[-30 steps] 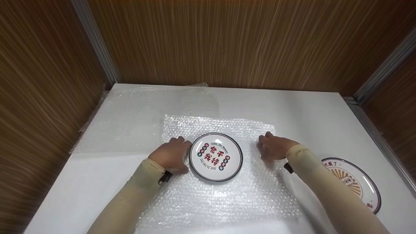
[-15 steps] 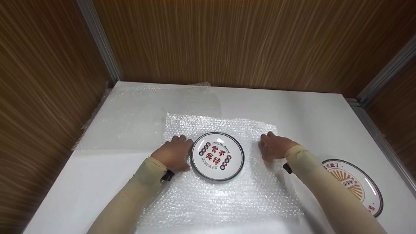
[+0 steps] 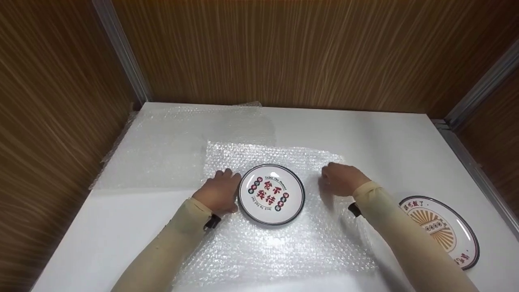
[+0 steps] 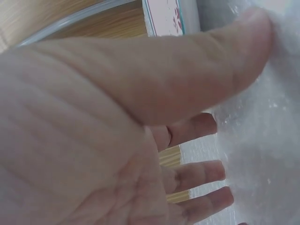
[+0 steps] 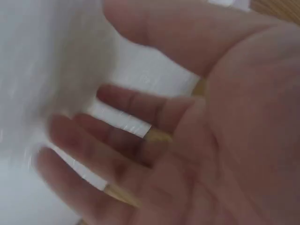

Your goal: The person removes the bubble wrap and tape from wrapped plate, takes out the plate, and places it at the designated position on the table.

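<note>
A round white plate (image 3: 271, 195) with a dark rim and red characters lies face up on a sheet of bubble wrap (image 3: 259, 253). My left hand (image 3: 219, 191) is at the plate's left edge, its fingertips on the wrap. In the left wrist view the thumb and fingers (image 4: 197, 171) are extended, with nothing gripped. On the other side, apart from the plate, my right hand (image 3: 344, 179) is low over the wrap near its right edge. Its fingers (image 5: 93, 145) look spread and loosely bent in the right wrist view, slightly blurred, and hold nothing.
A second plate (image 3: 460, 233) with a sunburst print lies at the right, partly hidden by the right forearm. More bubble wrap (image 3: 162, 150) is spread over the white table's (image 3: 93, 227) back left. Wood-grain panels (image 3: 275, 52) enclose the back and sides.
My right hand has shifted slightly left, and its fingers look different. The left hand stays beside the plate. The plate and the wrap have hardly moved.
</note>
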The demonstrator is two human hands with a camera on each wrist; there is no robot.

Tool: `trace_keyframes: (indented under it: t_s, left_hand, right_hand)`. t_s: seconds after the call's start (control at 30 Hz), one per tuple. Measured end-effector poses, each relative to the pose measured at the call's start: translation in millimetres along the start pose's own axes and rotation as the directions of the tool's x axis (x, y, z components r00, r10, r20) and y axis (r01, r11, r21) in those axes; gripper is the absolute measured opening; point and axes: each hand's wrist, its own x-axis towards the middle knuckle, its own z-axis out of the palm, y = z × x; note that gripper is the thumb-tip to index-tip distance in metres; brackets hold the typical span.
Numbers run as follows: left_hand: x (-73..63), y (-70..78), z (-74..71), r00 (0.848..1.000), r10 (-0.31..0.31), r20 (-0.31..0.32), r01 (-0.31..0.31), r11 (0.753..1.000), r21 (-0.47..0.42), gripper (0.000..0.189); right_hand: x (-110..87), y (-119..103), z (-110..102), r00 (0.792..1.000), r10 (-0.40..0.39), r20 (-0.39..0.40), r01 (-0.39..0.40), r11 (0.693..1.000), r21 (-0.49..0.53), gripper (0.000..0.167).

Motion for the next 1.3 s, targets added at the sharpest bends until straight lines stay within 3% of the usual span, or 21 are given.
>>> trace_keyframes:
  t_s: [0.13, 0.27, 0.47, 0.77, 0.9, 1.1, 1.3]
  left_hand:
    - [0.5, -2.4, 0.6, 1.000, 0.001, 0.001, -0.001, 1.000, 0.016, 0.073]
    - [2.8, -2.6, 3.3, 1.000, -0.007, 0.003, 0.006, 0.999, 0.037, 0.075]
    - [6.7, -2.5, 12.6, 0.999, -0.018, 0.039, 0.017, 0.999, 0.041, 0.077]
    - [12.7, -1.2, 15.0, 0.999, -0.026, 0.036, 0.025, 0.999, 0.021, 0.078]
    - [8.6, 1.5, 13.0, 1.000, -0.022, 0.007, 0.021, 0.999, 0.042, 0.076]
    - [7.6, 6.1, 12.6, 0.999, 0.019, -0.029, -0.017, 0.999, 0.051, 0.071]
    - [14.5, 4.2, 4.1, 0.997, 0.042, -0.061, -0.040, 0.999, 0.025, 0.070]
  right_hand:
    - [13.2, -15, 16, 0.994, 0.003, -0.113, 0.012, 0.991, 0.132, 0.020]
    - [23.4, -23, 29, 0.999, 0.029, -0.021, -0.022, 0.964, 0.265, 0.029]
    - [29.2, -23, 39, 0.992, 0.046, 0.116, -0.082, 0.940, 0.331, 0.040]
    - [33.8, -23, 38, 0.994, 0.049, 0.102, -0.082, 0.933, 0.351, 0.033]
    - [34.3, -26, 38, 0.991, 0.097, 0.094, -0.127, 0.904, 0.409, 0.027]
    - [26.4, -23, 31, 0.989, 0.146, 0.022, -0.136, 0.845, 0.517, 0.019]
    - [17.3, -23, 6, 0.980, 0.133, -0.148, -0.031, 0.837, 0.546, 0.015]
